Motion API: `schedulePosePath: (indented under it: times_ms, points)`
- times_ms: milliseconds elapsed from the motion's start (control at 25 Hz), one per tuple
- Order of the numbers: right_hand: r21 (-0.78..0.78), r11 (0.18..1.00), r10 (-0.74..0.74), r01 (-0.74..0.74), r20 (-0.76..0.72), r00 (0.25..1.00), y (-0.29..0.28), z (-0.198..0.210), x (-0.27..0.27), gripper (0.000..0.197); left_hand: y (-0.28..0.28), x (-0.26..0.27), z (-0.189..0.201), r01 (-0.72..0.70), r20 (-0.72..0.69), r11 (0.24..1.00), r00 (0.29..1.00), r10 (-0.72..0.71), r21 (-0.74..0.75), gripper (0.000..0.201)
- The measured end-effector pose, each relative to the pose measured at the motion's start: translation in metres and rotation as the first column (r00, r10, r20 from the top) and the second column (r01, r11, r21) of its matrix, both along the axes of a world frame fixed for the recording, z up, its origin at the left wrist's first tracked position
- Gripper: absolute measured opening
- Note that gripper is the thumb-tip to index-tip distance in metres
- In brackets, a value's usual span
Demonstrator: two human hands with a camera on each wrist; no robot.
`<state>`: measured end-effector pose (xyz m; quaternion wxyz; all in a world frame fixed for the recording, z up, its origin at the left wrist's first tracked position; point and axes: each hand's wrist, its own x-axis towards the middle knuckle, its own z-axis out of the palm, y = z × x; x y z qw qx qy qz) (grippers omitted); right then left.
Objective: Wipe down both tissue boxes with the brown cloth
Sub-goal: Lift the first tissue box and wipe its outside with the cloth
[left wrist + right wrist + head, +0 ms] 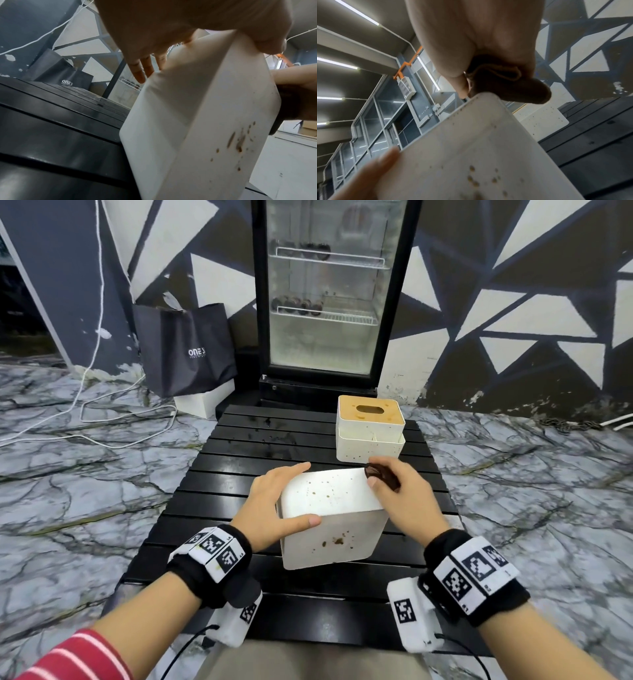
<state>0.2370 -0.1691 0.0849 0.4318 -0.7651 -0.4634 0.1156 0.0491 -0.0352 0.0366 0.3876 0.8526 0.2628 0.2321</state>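
A white tissue box (334, 517) speckled with brown stains is tipped up on the black slatted table (212, 494). My left hand (277, 505) grips its left side, thumb on the near face and fingers over the far edge. My right hand (399, 494) holds a bunched brown cloth (382, 475) against the box's upper right corner. The left wrist view shows the stained box (214, 128) close up. In the right wrist view the cloth (508, 82) is bunched under the fingers at the box (471, 155) corner. A second white box (370, 429) with a wooden slotted lid stands behind.
A glass-door fridge (329, 296) stands just beyond the table's far edge. A black shopping bag (185, 347) and white cables (102, 412) lie on the marble floor to the left. Wet spots mark the slats left of the far box.
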Motion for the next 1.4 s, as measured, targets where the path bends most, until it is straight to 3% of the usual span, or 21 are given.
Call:
schedulePosePath:
  times_ms: [320,520,720,960,1120,1240,1400]
  points:
    - [0.035,0.999,0.039,-0.039,-0.005,0.999,0.012,-0.008,0.005,0.032,-0.002,0.011,-0.005,-0.021,0.074,0.995,0.997,0.028,-0.094,0.065]
    - [0.126,0.991,0.023,-0.034,0.088,0.996,-0.004,-0.023,-0.009,0.029,-0.002,0.012,-0.008,-0.026,0.084,0.994,0.996,0.036,-0.108,0.066]
    - [0.008,0.996,0.083,-0.084,0.050,0.995,0.017,-0.011,0.002,0.029,-0.001,0.011,-0.005,-0.004,0.044,0.992,0.999,0.010,-0.124,0.066]
    - [0.040,0.995,0.075,-0.087,0.234,0.969,-0.009,-0.025,-0.012,0.032,-0.005,0.010,-0.003,-0.017,0.053,0.990,0.998,0.024,-0.136,0.066]
    - [0.006,0.992,0.123,-0.127,0.187,0.975,-0.005,-0.017,-0.006,0.030,-0.005,0.010,-0.002,-0.008,0.062,0.988,0.998,0.018,-0.151,0.067]
    - [-0.100,0.993,0.096,-0.070,0.288,0.953,0.017,-0.009,-0.007,0.032,-0.006,0.010,-0.001,-0.015,0.060,0.989,0.998,0.025,-0.147,0.066]
    - [-0.139,0.988,0.123,-0.059,0.513,0.850,0.013,-0.015,-0.026,0.037,-0.007,0.010,-0.003,-0.030,0.069,0.990,0.997,0.040,-0.139,0.066]
